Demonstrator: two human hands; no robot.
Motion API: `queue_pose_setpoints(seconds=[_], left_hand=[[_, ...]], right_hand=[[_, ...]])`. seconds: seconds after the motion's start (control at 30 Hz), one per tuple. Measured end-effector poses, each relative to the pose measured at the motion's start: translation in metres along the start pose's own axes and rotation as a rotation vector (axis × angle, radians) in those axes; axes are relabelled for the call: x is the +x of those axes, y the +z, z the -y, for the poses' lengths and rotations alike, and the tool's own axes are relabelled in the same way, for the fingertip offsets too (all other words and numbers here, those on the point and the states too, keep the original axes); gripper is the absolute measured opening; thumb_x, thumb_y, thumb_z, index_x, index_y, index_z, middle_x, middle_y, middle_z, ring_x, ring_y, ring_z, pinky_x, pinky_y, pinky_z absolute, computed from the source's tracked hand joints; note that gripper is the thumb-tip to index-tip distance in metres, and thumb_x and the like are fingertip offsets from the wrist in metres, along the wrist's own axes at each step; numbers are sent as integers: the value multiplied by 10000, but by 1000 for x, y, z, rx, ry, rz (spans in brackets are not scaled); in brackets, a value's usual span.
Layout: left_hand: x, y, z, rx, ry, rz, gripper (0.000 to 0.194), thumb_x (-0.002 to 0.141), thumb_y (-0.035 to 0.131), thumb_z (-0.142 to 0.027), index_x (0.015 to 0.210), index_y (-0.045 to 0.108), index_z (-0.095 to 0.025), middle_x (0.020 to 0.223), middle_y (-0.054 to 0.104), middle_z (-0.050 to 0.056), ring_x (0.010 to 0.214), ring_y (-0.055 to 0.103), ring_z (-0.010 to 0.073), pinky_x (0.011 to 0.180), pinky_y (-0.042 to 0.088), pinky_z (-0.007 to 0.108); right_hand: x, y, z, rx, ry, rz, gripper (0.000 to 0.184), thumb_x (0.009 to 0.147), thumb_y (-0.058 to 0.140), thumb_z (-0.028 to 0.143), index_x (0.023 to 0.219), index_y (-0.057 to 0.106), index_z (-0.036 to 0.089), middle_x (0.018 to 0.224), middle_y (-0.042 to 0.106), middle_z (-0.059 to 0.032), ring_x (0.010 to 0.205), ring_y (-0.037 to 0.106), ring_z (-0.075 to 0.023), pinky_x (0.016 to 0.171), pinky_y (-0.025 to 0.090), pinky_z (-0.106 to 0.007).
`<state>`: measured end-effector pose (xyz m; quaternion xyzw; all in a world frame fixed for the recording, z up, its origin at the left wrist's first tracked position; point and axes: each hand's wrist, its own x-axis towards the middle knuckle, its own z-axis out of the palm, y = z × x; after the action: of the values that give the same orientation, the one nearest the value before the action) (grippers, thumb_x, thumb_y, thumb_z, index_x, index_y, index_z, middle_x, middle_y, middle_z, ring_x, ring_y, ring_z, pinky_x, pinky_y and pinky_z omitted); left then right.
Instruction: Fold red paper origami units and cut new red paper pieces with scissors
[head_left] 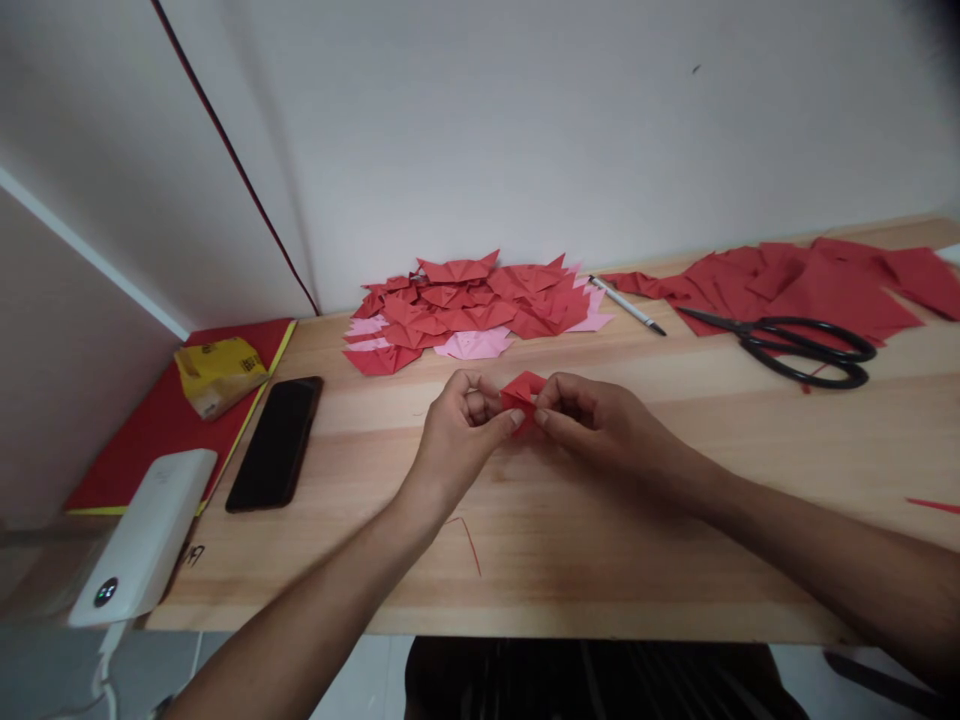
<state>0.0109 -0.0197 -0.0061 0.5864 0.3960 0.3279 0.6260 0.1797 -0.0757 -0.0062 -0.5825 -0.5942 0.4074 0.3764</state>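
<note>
A small piece of folded red paper (pixel 523 389) is held up between both hands over the middle of the table. My left hand (pixel 469 415) pinches its left side between thumb and fingers. On the right side, my right hand (pixel 589 415) grips it the same way, the thumbs close together. Fingers cover part of the paper, so its full shape is hidden. Just beyond the hands lies a heap of folded red and pink paper pieces (pixel 465 305) with pointed corners.
Black-handled scissors (pixel 806 345) rest by loose red paper (pixel 810 290) at the right. A pen (pixel 626 304) lies between the heaps. A phone (pixel 276 445), a white power bank (pixel 150 535), a red folder (pixel 142 440) and a yellow packet (pixel 221 372) are at the left. A wall (pixel 562 130) stands behind.
</note>
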Motion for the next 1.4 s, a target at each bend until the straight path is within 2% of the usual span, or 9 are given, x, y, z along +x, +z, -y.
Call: queue_pose_setpoints(seconds=[0.1, 0.2, 0.3, 0.6, 0.77, 0.93, 1.1, 1.27, 1.4], left_hand=[[0, -1, -2, 24, -50, 58, 249, 745, 708, -329, 827, 566, -142, 685, 583, -19, 595, 502, 77, 567, 365, 204], [-1, -2, -5, 100, -24, 121, 220, 781, 667, -345, 809, 655, -127, 691, 592, -6, 601, 483, 82, 562, 343, 208], [-3, -1, -6, 137, 14, 125, 203, 781, 662, -316, 846, 695, -126, 726, 623, 9, 634, 508, 102, 587, 353, 221], [-4, -1, -3, 95, 17, 116, 165, 756, 662, -297, 784, 698, -138, 689, 612, 4, 609, 501, 103, 565, 360, 215], [-2, -3, -1, 153, 34, 143, 206, 806, 588, -312, 710, 648, -140, 590, 524, -16, 537, 433, 88, 521, 330, 215], [-2, -2, -3, 208, 41, 72, 204, 779, 618, -300, 647, 613, -145, 584, 492, -25, 535, 404, 81, 506, 286, 210], [-3, -2, -8, 158, -14, 47, 141, 737, 660, -276, 726, 644, -136, 590, 499, -36, 532, 395, 70, 507, 268, 199], [-6, -2, -8, 119, 32, 53, 150, 749, 660, -265, 778, 671, -119, 643, 543, -15, 586, 438, 81, 551, 311, 206], [-7, 0, -7, 118, 31, 72, 152, 764, 652, -264, 764, 655, -113, 619, 526, -25, 567, 429, 73, 535, 313, 193]], right_hand=[[-1, 0, 0, -24, -31, -11, 112, 872, 521, 260, 778, 532, 200, 644, 486, 43, 580, 409, -104, 523, 311, -238], [-2, -1, 0, -40, -62, 8, 110, 877, 517, 259, 785, 537, 202, 656, 494, 39, 596, 423, -109, 529, 316, -237], [-2, -1, -2, -54, -75, 16, 114, 882, 509, 257, 787, 537, 201, 670, 504, 32, 611, 434, -116, 542, 328, -240], [-3, 0, 0, -134, -118, 41, 119, 898, 483, 254, 795, 513, 202, 702, 540, 18, 627, 468, -127, 564, 345, -250], [-2, -4, 2, -164, -112, 41, 119, 910, 464, 239, 811, 520, 201, 707, 551, 18, 630, 470, -128, 566, 348, -253], [-2, -5, 2, -168, -102, 21, 114, 910, 468, 240, 826, 534, 200, 709, 554, 21, 632, 477, -125, 563, 348, -251], [-2, -5, 2, -206, -125, 28, 107, 904, 479, 216, 804, 515, 197, 658, 514, 38, 595, 446, -112, 544, 325, -243], [-4, -5, 5, -197, -206, 94, 154, 934, 425, 199, 802, 505, 185, 710, 530, 22, 642, 466, -115, 607, 352, -249], [-4, -3, 5, -199, -228, 106, 203, 930, 425, 186, 732, 468, 185, 670, 489, 34, 612, 424, -106, 589, 328, -247]])
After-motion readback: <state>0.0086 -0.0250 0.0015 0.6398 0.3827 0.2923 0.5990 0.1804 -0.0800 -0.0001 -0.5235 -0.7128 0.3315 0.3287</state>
